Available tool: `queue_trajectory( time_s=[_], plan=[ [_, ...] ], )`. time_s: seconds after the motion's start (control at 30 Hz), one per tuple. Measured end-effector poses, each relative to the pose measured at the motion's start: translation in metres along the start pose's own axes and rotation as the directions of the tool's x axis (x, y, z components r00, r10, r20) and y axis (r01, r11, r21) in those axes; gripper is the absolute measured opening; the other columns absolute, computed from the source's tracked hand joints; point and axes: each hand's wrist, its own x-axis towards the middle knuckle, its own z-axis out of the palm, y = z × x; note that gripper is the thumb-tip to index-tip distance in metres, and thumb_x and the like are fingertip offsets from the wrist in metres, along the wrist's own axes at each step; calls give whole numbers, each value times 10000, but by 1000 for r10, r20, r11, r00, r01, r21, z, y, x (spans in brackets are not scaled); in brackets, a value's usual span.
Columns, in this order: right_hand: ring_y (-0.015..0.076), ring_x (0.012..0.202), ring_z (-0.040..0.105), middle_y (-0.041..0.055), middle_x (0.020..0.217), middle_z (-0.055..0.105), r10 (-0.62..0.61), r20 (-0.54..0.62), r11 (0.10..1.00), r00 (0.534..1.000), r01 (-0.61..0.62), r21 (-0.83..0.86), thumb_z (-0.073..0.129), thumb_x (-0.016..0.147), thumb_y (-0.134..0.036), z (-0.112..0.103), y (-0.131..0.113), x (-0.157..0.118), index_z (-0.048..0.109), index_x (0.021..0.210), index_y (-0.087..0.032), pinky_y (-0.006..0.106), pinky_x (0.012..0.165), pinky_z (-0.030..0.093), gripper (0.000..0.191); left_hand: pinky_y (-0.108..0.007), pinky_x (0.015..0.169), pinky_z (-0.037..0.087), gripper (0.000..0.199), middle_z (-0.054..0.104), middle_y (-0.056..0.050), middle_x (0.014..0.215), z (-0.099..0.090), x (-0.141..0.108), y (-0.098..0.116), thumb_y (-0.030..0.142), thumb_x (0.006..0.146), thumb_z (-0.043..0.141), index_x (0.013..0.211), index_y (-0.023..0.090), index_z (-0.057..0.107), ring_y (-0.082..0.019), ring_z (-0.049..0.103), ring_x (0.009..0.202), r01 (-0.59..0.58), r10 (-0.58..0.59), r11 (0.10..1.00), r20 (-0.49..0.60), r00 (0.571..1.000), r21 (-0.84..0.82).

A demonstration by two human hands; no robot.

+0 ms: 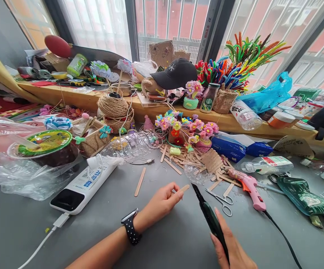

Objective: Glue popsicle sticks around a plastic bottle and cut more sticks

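Low over the grey table, my left hand (163,201) pinches a wooden craft stick (184,188), whose rounded end pokes out past the fingertips to the right. My right hand (227,243) is wrapped round the dark green handle of a utility knife (206,211). Its black blade points up and away, a short gap to the right of the stick's tip. Small metal scissors (222,201) lie on the table just beyond the knife. A single loose craft stick (140,182) rests beyond my left hand.
A pile of craft sticks (175,158) lies ahead. To the right are a pink glue gun (251,188) with a black cord and a plastic bottle (267,165). A white power bank (80,190) with a cable sits left, near a lidded tub (46,144). Crafts crowd the back ledge.
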Motion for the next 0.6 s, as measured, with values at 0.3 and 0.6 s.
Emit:
queue_trajectory(
  time_s=[0.3, 0.6],
  plan=[
    [136, 541, 615, 3, 821, 653, -41, 9, 999, 999, 41, -23, 275, 837, -339, 0, 2, -4, 145, 1288, -318, 162, 382, 439, 470, -170, 362, 161, 319, 244, 96, 450, 1, 0, 0, 472, 788, 347, 742, 163, 415, -43, 219, 382, 23, -23, 998, -2, 1000, 57],
    [143, 568, 620, 9, 810, 653, -62, 10, 998, 998, 62, -22, 264, 839, -327, 1, -1, -4, 126, 1293, -309, 170, 423, 460, 474, -169, 360, 190, 344, 248, 96, 424, 1, 2, -5, 467, 795, 325, 734, 153, 452, -47, 221, 363, -6, 6, 1000, -7, 1000, 25]
  ],
)
